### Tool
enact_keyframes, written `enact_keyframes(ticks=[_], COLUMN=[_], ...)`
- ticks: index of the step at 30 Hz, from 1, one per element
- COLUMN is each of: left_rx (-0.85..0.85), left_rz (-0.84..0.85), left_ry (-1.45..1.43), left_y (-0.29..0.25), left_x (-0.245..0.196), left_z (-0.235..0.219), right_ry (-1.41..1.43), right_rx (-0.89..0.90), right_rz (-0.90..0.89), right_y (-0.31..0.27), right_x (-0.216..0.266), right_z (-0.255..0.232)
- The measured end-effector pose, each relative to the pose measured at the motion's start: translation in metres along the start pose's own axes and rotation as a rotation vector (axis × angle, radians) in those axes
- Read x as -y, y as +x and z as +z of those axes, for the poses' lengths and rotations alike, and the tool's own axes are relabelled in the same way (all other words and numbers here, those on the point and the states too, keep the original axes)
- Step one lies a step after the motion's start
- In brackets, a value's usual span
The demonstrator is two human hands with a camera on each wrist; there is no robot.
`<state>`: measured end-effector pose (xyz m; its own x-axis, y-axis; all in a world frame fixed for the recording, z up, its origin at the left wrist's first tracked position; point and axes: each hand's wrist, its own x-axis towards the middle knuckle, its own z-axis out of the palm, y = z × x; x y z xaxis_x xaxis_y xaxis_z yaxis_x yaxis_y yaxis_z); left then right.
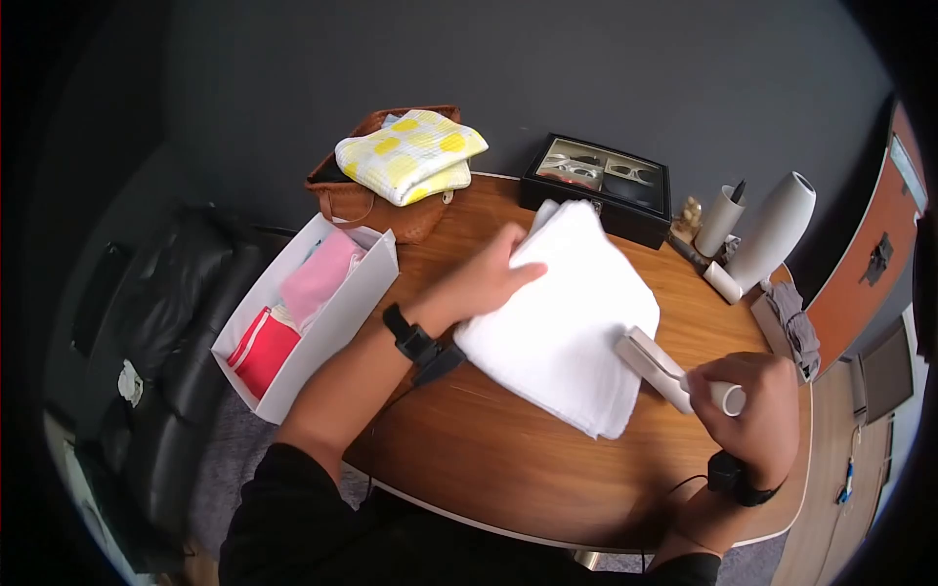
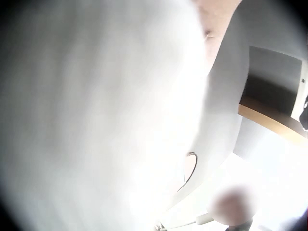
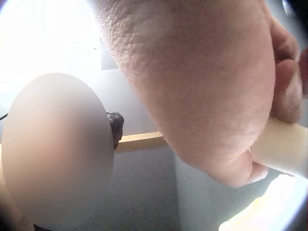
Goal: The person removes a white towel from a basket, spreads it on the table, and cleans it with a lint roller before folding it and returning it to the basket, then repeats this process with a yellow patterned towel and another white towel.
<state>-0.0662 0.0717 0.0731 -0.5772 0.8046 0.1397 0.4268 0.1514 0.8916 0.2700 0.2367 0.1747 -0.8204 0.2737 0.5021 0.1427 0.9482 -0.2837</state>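
Observation:
A folded white towel (image 1: 562,313) spreads over the middle of the wooden table, tilted up at its far side. My left hand (image 1: 489,275) grips its upper left edge, thumb on top and the other fingers behind the cloth. In the left wrist view the white towel (image 2: 101,110) fills most of the picture, blurred. My right hand (image 1: 750,405) holds a white handheld tool with a long, flat, slotted head (image 1: 653,366) and a round handle, its head overlapping the towel's right edge. The right wrist view shows the fingers curled around the pale handle (image 3: 281,147).
A white box (image 1: 347,332) with pink and red folded cloth stands at the left. Behind it, a yellow-dotted cloth (image 1: 405,156) lies on a brown bag (image 1: 415,223). A black glasses case (image 1: 635,217), a white vase (image 1: 777,230) and a grey-cloth box (image 1: 777,337) line the back right.

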Motion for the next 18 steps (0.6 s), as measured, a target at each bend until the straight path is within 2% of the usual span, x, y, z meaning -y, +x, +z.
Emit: enact_keyframes(ticks=[3, 5, 7, 9, 11, 13, 15, 18], left_rx=[-0.101, -0.346, -0.468, -0.623, -0.724, -0.703, -0.781, -0.754], left_rz=[0.127, 0.273, 0.088, 0.122, 0.052, -0.037, -0.186, -0.360], left_ry=[0.116, 0.157, 0.050, -0.144, -0.306, -0.515, -0.398, -0.321], left_y=[0.033, 0.050, 0.053, 0.083, 0.081, 0.085, 0.076, 0.074], left_x=[-0.022, -0.039, -0.075, -0.049, -0.044, -0.003, 0.027, 0.100], left_z=[-0.036, -0.065, -0.101, -0.155, -0.192, -0.245, -0.265, -0.306], right_ry=[-0.020, -0.005, -0.016, 0.018, 0.039, 0.059, 0.079, 0.072], right_rx=[-0.103, -0.113, -0.128, -0.116, -0.117, -0.106, -0.085, -0.059], right_rz=[0.001, 0.035, 0.040, 0.049, 0.044, 0.033, 0.015, 0.003], right_y=[-0.005, -0.009, -0.011, -0.011, -0.010, -0.008, -0.004, 0.002], right_x=[0.000, -0.003, -0.002, -0.004, -0.006, -0.008, -0.009, -0.008], right_z=[-0.008, -0.018, -0.021, -0.022, -0.019, -0.014, -0.010, -0.001])
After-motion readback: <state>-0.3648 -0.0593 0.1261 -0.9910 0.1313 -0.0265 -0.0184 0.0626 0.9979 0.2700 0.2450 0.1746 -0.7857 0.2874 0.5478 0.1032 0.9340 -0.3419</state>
